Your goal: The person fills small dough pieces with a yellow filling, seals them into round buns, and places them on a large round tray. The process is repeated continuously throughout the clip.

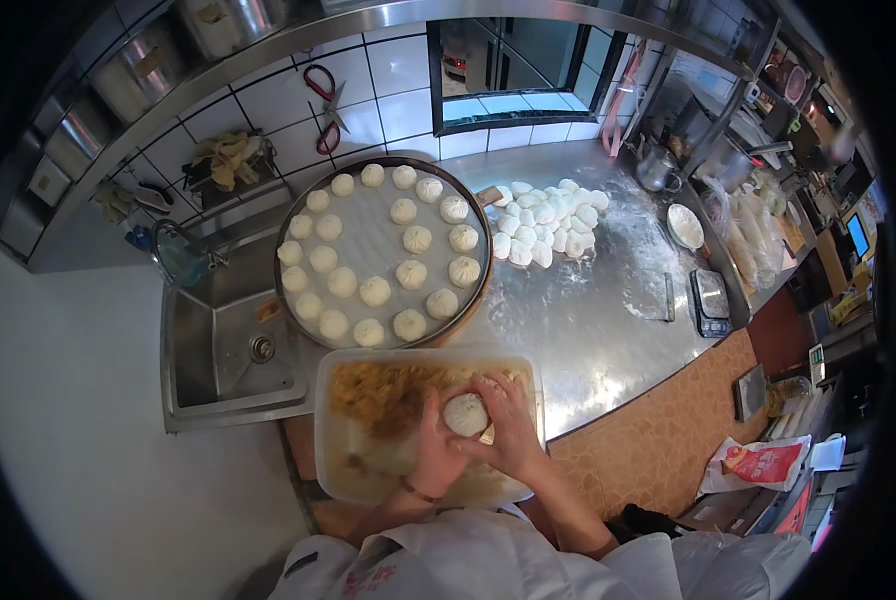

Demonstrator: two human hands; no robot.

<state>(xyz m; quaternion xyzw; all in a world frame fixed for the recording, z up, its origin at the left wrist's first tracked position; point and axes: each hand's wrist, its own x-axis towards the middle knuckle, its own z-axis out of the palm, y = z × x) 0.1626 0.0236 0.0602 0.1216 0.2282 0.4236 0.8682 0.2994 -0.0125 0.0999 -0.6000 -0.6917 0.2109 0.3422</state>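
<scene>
My left hand (434, 446) and my right hand (509, 424) are cupped together around a round white dough bun (465, 414), pinching its pleated top. They hover over a clear plastic tub (336, 462) of brown filling. Just beyond the tub lies a large round steamer tray (368, 240) with several shaped buns set in rings. Farther back on the floured steel counter sits a pile of raw dough pieces (548, 222).
A steel sink (218, 350) is left of the tray, with a tap above it. A small bowl (684, 226), a dough scraper (656, 308) and a scale (712, 298) stand at the counter's right. Red-handled scissors (324, 110) hang on the tiled wall.
</scene>
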